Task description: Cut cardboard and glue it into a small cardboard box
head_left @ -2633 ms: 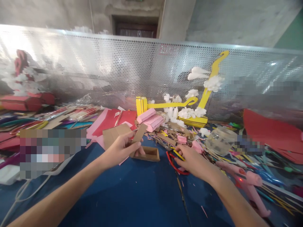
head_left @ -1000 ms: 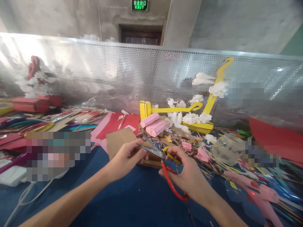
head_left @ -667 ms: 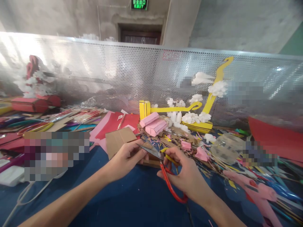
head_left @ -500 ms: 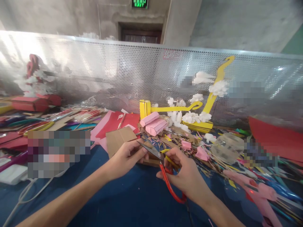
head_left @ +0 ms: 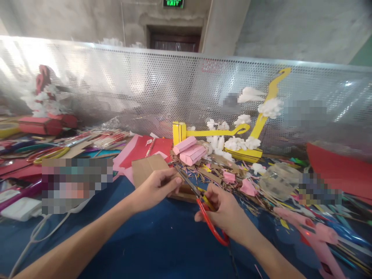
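As we look across the dark blue surface (head_left: 162, 252) from its near side, two bare hands meet above its middle. Our right hand (head_left: 223, 209), fingers curled around the handles, holds scissors (head_left: 201, 199); our left hand (head_left: 157, 190) pinches a small cardboard piece (head_left: 177, 175), mostly hidden, at the blades. We judge the scissors rigid, moderately heavy and best held by their loops; the cardboard piece should be light, dry and easily creased, best gripped by an edge clear of the blades. The scissors have dark metal blades, nearly together, one red handle and some yellow on the other. What shows of the cardboard is plain brown. Below the hands sits a cardboard box (head_left: 182, 198), partly covered; beyond lie a creased cardboard sheet (head_left: 147, 166), pink boxes (head_left: 192, 155) and, toward the far edge, yellow shapes (head_left: 210, 133) before a perforated metal screen (head_left: 122, 89).
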`<move>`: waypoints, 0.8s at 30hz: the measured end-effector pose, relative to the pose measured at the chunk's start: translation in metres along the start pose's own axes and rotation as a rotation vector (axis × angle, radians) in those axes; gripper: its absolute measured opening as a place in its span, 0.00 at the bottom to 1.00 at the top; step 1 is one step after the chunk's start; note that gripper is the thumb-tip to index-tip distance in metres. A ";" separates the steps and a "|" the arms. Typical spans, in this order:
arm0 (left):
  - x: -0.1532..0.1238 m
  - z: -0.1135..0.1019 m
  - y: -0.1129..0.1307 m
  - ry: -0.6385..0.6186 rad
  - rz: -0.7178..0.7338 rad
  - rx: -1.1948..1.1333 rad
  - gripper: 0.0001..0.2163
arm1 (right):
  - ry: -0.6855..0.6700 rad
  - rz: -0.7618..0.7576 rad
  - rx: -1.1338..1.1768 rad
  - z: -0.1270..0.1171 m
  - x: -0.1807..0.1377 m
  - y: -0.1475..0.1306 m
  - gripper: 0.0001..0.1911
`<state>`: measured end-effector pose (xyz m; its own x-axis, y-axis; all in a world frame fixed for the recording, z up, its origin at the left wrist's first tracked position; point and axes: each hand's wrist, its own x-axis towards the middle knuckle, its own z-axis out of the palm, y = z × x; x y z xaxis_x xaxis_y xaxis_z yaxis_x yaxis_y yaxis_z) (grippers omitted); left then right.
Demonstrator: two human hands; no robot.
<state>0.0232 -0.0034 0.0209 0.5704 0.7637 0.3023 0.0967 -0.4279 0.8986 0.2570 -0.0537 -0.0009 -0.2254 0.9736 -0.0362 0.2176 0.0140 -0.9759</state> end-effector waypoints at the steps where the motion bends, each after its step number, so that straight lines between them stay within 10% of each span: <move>1: 0.000 -0.001 0.000 -0.004 -0.012 0.006 0.16 | -0.008 0.023 0.014 0.000 0.001 0.000 0.30; 11: 0.005 -0.021 -0.008 0.203 -0.148 0.529 0.19 | 0.456 -0.141 -0.565 -0.041 0.024 0.017 0.20; 16: 0.001 -0.024 -0.010 0.005 -0.271 0.692 0.38 | 0.392 -0.078 -0.841 -0.062 0.027 0.022 0.09; 24: 0.004 -0.023 -0.014 0.056 -0.347 0.363 0.17 | 0.300 -0.026 -0.967 -0.063 0.025 0.027 0.04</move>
<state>0.0058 0.0171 0.0167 0.4107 0.9112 0.0304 0.5564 -0.2769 0.7834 0.3172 -0.0146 -0.0146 -0.0224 0.9855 0.1681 0.9217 0.0855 -0.3784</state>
